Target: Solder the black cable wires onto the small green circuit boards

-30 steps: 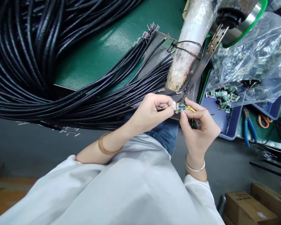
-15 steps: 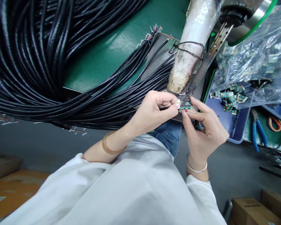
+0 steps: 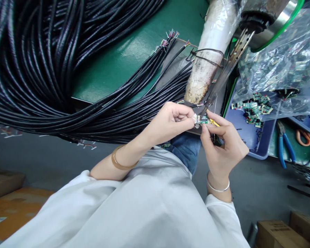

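A small green circuit board (image 3: 203,119) lies between my two hands, below the tip of a soldering iron (image 3: 217,84). My left hand (image 3: 174,119) is closed in a pinch at the board's left end, with something whitish at its fingertips. Any cable or wire inside that grip is hidden. My right hand (image 3: 223,137) is closed around the board's right end, its thumb under the lower edge and index finger above. A thin yellow piece (image 3: 214,122), possibly a wire, shows between its fingers. The iron's tip is close to the board; whether they touch I cannot tell.
Black cables (image 3: 113,103) with stripped coloured ends run across the green table (image 3: 124,44). A plastic-wrapped tube (image 3: 205,69) angles down beside the iron. On the right are a blue tray (image 3: 265,144) with loose circuit boards (image 3: 258,106), a plastic bag (image 3: 281,58) and blue-handled pliers (image 3: 284,144).
The board now shows more fully between my fingertips, and the yellow piece has come into sight. My right hand has shifted slightly left; the left hand has barely moved.
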A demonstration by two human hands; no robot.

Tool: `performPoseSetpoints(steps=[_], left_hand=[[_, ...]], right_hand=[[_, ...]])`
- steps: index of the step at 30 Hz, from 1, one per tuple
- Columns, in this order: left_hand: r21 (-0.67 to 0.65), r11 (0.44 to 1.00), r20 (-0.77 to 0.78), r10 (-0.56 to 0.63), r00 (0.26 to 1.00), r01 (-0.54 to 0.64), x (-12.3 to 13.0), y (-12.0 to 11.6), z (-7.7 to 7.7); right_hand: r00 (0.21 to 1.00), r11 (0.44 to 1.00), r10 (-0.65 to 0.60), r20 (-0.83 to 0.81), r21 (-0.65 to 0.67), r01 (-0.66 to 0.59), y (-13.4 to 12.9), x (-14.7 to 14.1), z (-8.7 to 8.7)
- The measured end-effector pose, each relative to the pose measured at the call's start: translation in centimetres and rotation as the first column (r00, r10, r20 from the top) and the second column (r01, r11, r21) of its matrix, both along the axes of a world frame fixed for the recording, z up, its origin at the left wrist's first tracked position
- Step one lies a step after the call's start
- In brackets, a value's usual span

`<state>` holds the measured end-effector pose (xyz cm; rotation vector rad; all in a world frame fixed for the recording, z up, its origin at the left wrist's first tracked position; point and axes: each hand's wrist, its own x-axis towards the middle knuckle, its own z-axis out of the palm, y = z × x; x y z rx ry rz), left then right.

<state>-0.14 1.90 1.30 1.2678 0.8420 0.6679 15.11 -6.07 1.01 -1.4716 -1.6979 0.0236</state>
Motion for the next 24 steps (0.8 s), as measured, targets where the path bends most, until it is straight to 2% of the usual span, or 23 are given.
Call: performPoseSetpoints(steps=[5, 13, 24], left_hand=[[-0.016, 0.999, 0.005, -0.037, 0.999, 0.037, -0.1, 0.3, -0.1], [0.002, 1.000, 0.046, -0.018, 0.999, 0.018, 0.2, 0.1, -0.7], [0.044, 0.999, 0.056, -0.024, 0.998, 0.022, 0.2, 0.4, 0.4]], right_hand=[[1.000, 0.999, 0.000, 0.012, 0.043, 0.000, 0.0, -0.1, 0.0], [1.000, 0.999, -0.011, -0.001, 0.038, 0.011, 0.4, -0.1, 0.0], [0.998, 0.998, -0.048, 0.034, 0.038, 0.047, 0.1, -0.5, 0.6]])
